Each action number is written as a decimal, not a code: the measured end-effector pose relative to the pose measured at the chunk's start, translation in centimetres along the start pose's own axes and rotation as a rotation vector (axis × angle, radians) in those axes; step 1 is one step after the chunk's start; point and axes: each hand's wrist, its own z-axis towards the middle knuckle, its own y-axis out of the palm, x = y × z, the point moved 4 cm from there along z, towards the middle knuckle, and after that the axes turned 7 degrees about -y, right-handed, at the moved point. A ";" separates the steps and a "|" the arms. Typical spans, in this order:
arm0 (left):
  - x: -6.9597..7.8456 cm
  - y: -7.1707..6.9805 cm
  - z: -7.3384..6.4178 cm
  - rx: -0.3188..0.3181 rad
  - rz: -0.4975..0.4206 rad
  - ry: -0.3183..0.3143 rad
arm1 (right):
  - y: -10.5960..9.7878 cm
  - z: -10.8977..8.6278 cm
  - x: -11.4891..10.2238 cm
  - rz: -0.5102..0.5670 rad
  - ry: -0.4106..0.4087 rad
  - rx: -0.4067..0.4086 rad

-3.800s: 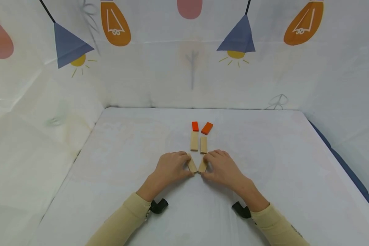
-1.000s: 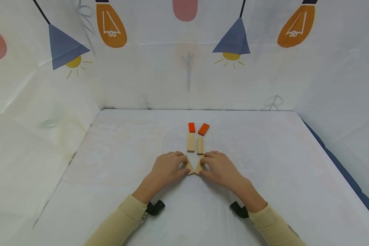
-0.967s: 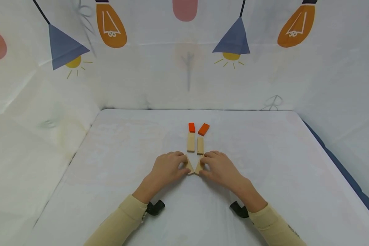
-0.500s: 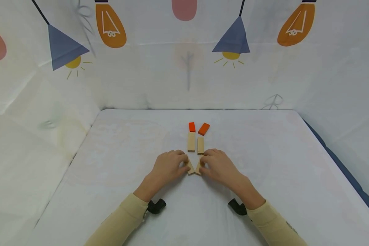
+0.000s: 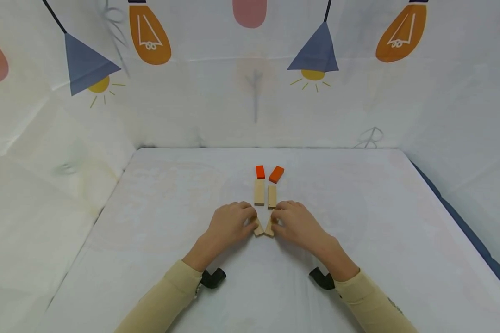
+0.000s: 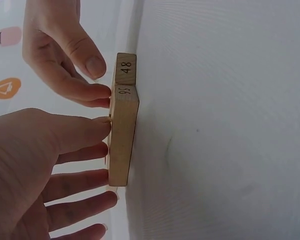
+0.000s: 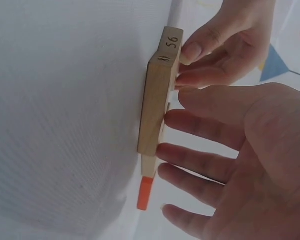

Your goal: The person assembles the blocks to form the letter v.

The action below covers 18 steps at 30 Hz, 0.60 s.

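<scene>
White tabletop (image 5: 183, 185) bears two numbered blocks (image 5: 259, 230) (image 5: 268, 231) between left hand (image 5: 231, 223) and right hand (image 5: 297, 225).

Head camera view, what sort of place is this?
Probably a makeshift indoor recording space: pale sheets printed with lamps stand behind and beside a white tabletop, with black wrist-worn devices, perhaps cameras.

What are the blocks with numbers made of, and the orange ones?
The numbered blocks look like smooth, bare wood: pale tan with faint grain. The orange blocks may be painted wood, since their colour looks even; plastic is possible.
</scene>
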 end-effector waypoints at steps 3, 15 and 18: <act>0.0 0.0 0.0 0.018 -0.004 0.010 | 0.1 0.1 0.1 -0.009 -0.013 0.003; 0.8 -0.5 0.1 0.070 0.005 0.105 | -0.2 0.7 1.4 -0.035 0.007 -0.014; 1.3 -0.4 -0.1 0.039 -0.003 0.165 | -0.3 1.1 1.9 -0.030 0.022 -0.020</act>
